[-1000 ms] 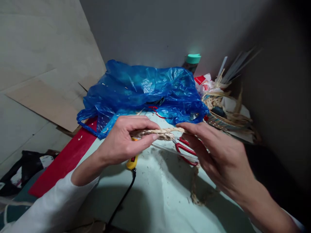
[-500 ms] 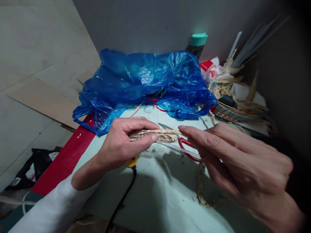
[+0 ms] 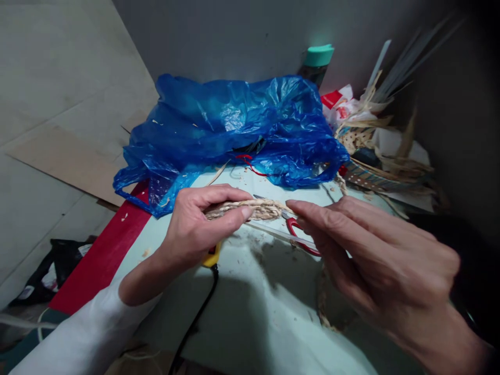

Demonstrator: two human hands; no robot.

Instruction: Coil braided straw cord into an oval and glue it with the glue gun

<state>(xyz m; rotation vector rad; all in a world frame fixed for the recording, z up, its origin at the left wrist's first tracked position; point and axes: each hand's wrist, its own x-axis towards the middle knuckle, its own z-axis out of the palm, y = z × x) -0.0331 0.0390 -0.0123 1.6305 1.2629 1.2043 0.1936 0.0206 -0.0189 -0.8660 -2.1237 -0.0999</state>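
My left hand (image 3: 207, 221) is closed round a flat coil of braided straw cord (image 3: 265, 210), thumb on the near side and fingers behind. The loose end of this cord runs right to my right hand (image 3: 367, 250), which pinches it between thumb and forefinger. Beneath the hands lie red-handled scissors (image 3: 299, 234) on the pale green tabletop. A thin whitish stick (image 3: 279, 230) slants from under the coil toward my right hand. More braid (image 3: 322, 299) hangs down below the right hand. The right hand's lower fingers are partly hidden.
A crumpled blue plastic bag (image 3: 230, 120) covers the back of the table (image 3: 234, 312). At the right stands a basket (image 3: 375, 174) of straw scraps, near a green-capped jar (image 3: 318, 60). A yellow tool (image 3: 213, 255) with a black cable lies under my left forearm.
The braid at the coil's right end now curves down round the edge, closer against the coil. My right hand has shifted slightly left. The view has tilted a little.
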